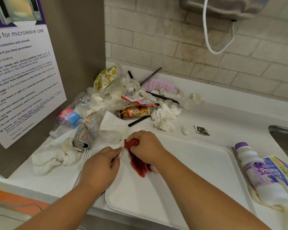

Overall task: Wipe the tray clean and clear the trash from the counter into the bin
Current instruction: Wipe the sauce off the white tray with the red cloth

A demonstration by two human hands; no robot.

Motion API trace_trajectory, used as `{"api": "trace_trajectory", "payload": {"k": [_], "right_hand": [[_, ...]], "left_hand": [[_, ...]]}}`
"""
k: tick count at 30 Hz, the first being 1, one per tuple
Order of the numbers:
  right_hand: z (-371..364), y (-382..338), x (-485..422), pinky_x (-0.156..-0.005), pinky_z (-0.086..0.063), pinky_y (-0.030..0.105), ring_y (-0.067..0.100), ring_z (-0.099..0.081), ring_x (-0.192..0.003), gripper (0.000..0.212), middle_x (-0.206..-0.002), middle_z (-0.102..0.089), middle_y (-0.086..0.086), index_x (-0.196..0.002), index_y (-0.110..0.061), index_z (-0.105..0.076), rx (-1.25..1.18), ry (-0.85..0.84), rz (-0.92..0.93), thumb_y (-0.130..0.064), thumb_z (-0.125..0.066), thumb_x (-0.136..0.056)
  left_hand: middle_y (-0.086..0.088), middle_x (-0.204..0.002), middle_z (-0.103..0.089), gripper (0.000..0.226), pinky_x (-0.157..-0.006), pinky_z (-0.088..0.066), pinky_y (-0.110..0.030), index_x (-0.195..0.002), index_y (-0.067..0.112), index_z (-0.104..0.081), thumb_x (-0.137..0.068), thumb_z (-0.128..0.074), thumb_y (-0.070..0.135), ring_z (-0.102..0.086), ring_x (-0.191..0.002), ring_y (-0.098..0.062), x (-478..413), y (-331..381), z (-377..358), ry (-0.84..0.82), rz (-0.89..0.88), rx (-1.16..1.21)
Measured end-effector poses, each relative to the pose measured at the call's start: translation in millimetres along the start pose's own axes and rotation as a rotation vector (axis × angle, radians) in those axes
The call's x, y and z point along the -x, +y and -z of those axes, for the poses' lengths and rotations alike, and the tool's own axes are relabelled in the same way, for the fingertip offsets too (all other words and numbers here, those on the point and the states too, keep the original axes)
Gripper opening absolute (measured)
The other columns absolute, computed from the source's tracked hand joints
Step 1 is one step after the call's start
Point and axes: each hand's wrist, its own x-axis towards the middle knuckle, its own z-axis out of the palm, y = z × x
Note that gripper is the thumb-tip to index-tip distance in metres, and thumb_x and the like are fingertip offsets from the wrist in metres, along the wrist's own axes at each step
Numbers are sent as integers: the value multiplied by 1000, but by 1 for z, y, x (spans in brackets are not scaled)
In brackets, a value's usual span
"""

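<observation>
A white tray point(198, 176) lies on the counter in front of me, its near edge hanging over the counter's front. My right hand point(146, 146) presses a red cloth point(138, 165) onto the tray's far left corner. My left hand point(100, 166) pinches the tray's left rim beside the cloth. Behind the tray sits a heap of trash: crumpled tissues point(165, 117), a clear plastic bottle point(70, 113), a crushed can point(86, 131), a brown wrapper point(135, 112), black straws point(161, 97) and a smiley-print wrapper point(105, 78).
A white plastic fork point(86, 154) and more tissues point(48, 160) lie left of the tray. A purple-capped milk bottle point(259, 173) and a striped wrapper point(283, 173) lie to its right. A steel sink point(284, 138) is at the far right. A microwave notice point(20, 72) covers the left wall.
</observation>
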Motion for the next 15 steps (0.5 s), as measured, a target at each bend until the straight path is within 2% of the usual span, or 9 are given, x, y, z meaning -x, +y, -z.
{"api": "trace_trajectory", "payload": {"k": [3,5,8,11,15], "right_hand": [[4,4,-7,-100,-41,36,25,-42,-114,41,-127,-54,0,-123,-28,-59,106,61,-48,-11,-49,-87],[0,2,-4,-99,-41,36,27,-40,-114,42,-131,-52,0,-127,-27,-55,180,47,-4,-12,-47,-89],[-4,-3,9,-97,-44,36,25,-45,-112,37,-121,-55,1,-120,-25,-60,139,-57,66,-14,-52,-85],[10,0,16,-97,-44,30,18,-54,-107,36,-114,-60,-2,-110,-27,-67,-21,-130,51,-10,-58,-79],[40,13,29,-91,-49,31,16,-55,-100,40,-111,-57,-3,-98,-30,-63,-199,62,-31,2,-54,-74]], "left_hand": [[18,-77,-46,34,-58,-30,-17,-123,39,-57,-93,-43,32,-47,-78,-3,1,1,0,-10,9,2],[18,-80,-47,34,-59,-30,-17,-124,39,-57,-94,-45,29,-46,-79,-3,1,1,1,-9,14,7],[17,-90,-55,36,-64,-37,-22,-126,40,-55,-94,-41,33,-53,-85,-7,1,3,2,-9,21,9],[16,-88,-54,36,-65,-38,-24,-126,43,-53,-94,-42,32,-51,-84,-6,1,4,3,-22,28,14],[18,-85,-49,37,-60,-31,-14,-129,42,-52,-95,-42,31,-47,-82,-2,1,4,3,-28,29,20]]}}
